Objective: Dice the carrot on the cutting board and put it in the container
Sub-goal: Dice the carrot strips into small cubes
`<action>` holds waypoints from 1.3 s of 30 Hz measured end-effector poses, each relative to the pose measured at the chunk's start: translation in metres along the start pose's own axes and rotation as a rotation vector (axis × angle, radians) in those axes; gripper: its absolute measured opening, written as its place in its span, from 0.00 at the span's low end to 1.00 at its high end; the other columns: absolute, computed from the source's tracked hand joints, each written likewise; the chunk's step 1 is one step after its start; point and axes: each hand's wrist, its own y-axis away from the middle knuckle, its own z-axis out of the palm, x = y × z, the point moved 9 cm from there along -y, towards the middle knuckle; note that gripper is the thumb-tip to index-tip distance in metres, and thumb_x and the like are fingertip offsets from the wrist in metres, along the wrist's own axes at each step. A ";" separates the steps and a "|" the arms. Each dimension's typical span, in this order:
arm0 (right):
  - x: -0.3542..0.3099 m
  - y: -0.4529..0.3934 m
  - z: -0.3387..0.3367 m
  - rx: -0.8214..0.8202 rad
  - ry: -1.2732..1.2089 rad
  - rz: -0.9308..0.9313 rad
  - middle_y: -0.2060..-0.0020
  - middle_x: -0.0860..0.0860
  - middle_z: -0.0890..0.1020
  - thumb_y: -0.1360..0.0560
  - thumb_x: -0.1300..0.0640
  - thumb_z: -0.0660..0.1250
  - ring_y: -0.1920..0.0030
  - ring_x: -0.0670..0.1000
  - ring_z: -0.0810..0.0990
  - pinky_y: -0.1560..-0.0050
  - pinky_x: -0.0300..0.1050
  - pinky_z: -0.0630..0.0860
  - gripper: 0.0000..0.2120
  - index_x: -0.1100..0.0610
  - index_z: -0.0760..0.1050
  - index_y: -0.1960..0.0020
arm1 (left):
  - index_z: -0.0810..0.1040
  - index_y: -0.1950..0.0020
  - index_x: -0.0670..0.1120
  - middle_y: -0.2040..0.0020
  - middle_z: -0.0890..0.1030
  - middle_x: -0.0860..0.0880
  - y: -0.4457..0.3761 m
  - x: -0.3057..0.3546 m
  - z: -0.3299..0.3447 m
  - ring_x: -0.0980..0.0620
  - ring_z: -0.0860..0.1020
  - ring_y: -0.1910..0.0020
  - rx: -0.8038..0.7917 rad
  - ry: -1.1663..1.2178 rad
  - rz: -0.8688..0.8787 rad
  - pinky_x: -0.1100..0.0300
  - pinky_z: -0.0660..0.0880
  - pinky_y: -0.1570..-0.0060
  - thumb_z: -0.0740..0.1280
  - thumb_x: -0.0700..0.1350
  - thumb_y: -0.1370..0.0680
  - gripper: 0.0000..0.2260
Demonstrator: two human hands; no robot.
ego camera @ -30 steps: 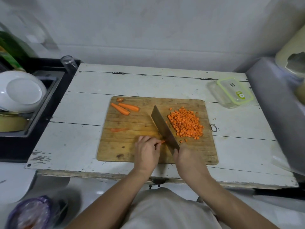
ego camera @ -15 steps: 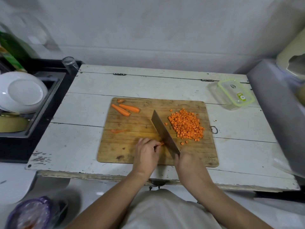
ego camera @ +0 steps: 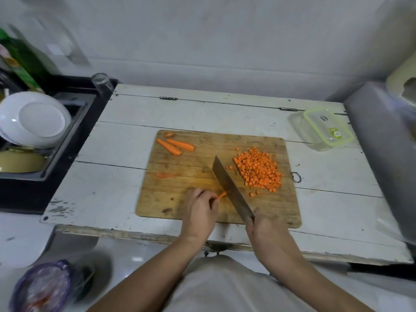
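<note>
Orange carrot dice (ego camera: 258, 170) lie heaped on our wooden cutting board (ego camera: 180, 206), toward its 3 o'clock side, with a few loose cubes scattered just beside the pile. We hold the knife (ego camera: 231, 190) in our right hand (ego camera: 265, 230), fingers wrapped round the handle at the board's 5 o'clock edge, the blade running diagonally up toward 11 o'clock. Our left hand (ego camera: 200, 212) sits just to the left of the blade with its fingers curled over a thin carrot strip (ego camera: 221, 195), whose orange tip pokes out and touches the blade's side. At the board's 11 o'clock corner rest two uncut carrot pieces (ego camera: 175, 146) side by side, with a small stub just above them. A flat orange scrap (ego camera: 165, 175) lies at the board's 9 o'clock side.

The board lies on the white plank desk (ego camera: 112, 188). The clear container (ego camera: 324, 129) with its green-rimmed lid sits at the desk's 2 o'clock corner, well apart from the board. Off the desk's 9 o'clock side a black sink (ego camera: 74, 122) holds white plates (ego camera: 33, 120), and an upturned glass (ego camera: 102, 83) stands at its far corner
</note>
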 end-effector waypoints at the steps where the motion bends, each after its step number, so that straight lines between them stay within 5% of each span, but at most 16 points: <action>1: -0.002 -0.005 0.003 0.011 0.031 0.014 0.64 0.48 0.76 0.16 0.49 0.56 0.66 0.52 0.73 0.68 0.48 0.66 0.11 0.54 0.73 0.49 | 0.84 0.52 0.49 0.54 0.73 0.56 -0.002 0.000 0.001 0.51 0.72 0.51 0.008 -0.012 -0.018 0.58 0.68 0.52 0.72 0.42 0.22 0.03; 6: -0.017 -0.035 -0.005 0.042 -0.018 -0.014 0.63 0.52 0.78 0.15 0.49 0.55 0.62 0.58 0.78 0.63 0.50 0.74 0.10 0.54 0.70 0.43 | 0.82 0.60 0.49 0.59 0.73 0.56 -0.005 0.000 0.002 0.52 0.69 0.55 0.020 -0.008 -0.063 0.57 0.66 0.54 0.73 0.39 0.24 0.07; 15: -0.016 0.001 0.000 0.010 0.070 -0.032 0.58 0.53 0.79 0.16 0.49 0.55 0.60 0.55 0.76 0.63 0.47 0.67 0.11 0.55 0.73 0.46 | 0.80 0.63 0.51 0.61 0.72 0.56 -0.005 -0.001 0.003 0.52 0.70 0.55 0.026 0.014 -0.075 0.54 0.71 0.55 0.72 0.39 0.24 0.10; 18: -0.030 -0.023 0.000 0.033 0.105 -0.027 0.56 0.55 0.82 0.15 0.50 0.54 0.55 0.59 0.81 0.62 0.48 0.69 0.12 0.56 0.71 0.43 | 0.82 0.62 0.49 0.60 0.74 0.54 -0.004 0.001 0.000 0.50 0.71 0.56 0.046 -0.023 -0.065 0.55 0.69 0.57 0.73 0.38 0.25 0.08; 25: -0.017 -0.007 -0.021 0.052 -0.052 -0.080 0.61 0.52 0.80 0.16 0.49 0.56 0.60 0.57 0.80 0.62 0.50 0.73 0.09 0.54 0.71 0.44 | 0.87 0.46 0.50 0.53 0.80 0.52 0.002 0.004 -0.007 0.55 0.67 0.52 0.027 -0.056 0.035 0.62 0.64 0.53 0.70 0.42 0.20 0.08; 33: -0.031 -0.020 0.008 0.047 0.062 -0.066 0.61 0.52 0.79 0.16 0.49 0.56 0.59 0.58 0.80 0.62 0.50 0.74 0.11 0.56 0.72 0.45 | 0.87 0.50 0.48 0.54 0.80 0.49 -0.002 0.003 -0.004 0.52 0.71 0.53 -0.020 -0.028 -0.030 0.62 0.61 0.57 0.69 0.38 0.21 0.08; 39: -0.023 -0.013 -0.011 0.015 0.014 -0.087 0.62 0.51 0.80 0.16 0.49 0.55 0.62 0.55 0.79 0.67 0.48 0.69 0.09 0.52 0.70 0.44 | 0.84 0.47 0.48 0.50 0.79 0.52 0.008 -0.007 -0.016 0.52 0.76 0.51 0.048 0.019 -0.023 0.58 0.73 0.50 0.72 0.43 0.22 0.05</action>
